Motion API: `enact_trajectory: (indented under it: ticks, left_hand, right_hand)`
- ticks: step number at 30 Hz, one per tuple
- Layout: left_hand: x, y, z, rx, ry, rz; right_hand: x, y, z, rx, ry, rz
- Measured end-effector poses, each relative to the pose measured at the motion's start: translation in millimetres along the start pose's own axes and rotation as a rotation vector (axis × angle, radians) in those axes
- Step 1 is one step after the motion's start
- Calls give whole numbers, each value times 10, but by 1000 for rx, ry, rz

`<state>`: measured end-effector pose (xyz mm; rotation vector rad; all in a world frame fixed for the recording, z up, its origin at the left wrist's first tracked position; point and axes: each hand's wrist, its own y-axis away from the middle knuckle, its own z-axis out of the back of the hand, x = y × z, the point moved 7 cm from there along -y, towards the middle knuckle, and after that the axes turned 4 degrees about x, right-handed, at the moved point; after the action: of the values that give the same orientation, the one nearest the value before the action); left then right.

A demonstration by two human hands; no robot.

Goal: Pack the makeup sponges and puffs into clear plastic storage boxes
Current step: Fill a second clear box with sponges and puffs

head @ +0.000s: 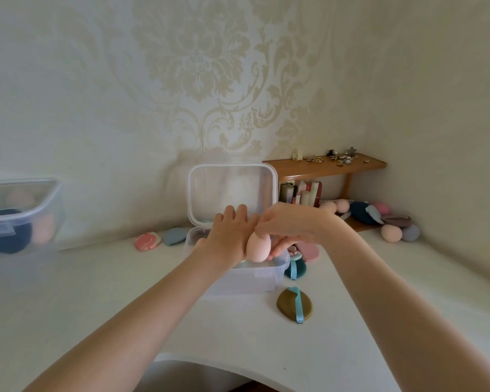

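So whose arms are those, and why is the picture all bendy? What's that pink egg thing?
There is no machine here. A person wears a camera on their head, so you see their own two arms reaching forward. The wide lens bends the edges. The right hand holds a pink egg-shaped makeup sponge over an open clear plastic box, whose lid stands up behind. The left hand stretches over the box with straight fingers. On the white table lie soft puffs: an olive one with a blue ribbon, a pink marbled one and a blue one. More sponges are piled by the wooden shelf. Another box on the left already holds some.
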<state>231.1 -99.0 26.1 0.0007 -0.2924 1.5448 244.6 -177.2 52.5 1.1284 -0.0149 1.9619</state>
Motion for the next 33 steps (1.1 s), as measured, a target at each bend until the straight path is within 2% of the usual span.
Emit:
enact_trajectory:
  ticks: [5,9,15,19,24,29,31,33]
  left_hand:
    - [0,25,22,-18,-17,-48]
    - [40,29,4,12,-13,-79]
    - [67,28,0,5,-1,-81]
    - [72,19,-7,46,43,-67]
    - [80,54,16,223,177,-22]
    - [29,47,41,198,150,33]
    - [26,42,46,198,152,25]
    - [27,27,57,209,155,16]
  right_hand:
    - [34,-86,-53,-18,321,25]
    - [104,-126,-66,-141,610,69]
    - [-58,-148,-10,-194,659,9]
    - [-219,-218,21,-146,501,-1]
    - [-159,-160,-31,-114,566,43]
    - [-230,-157,-15,-57,552,53]
    - [-185,-86,218,-132,429,98]
    - [-233,-62,610,-354,316,94]
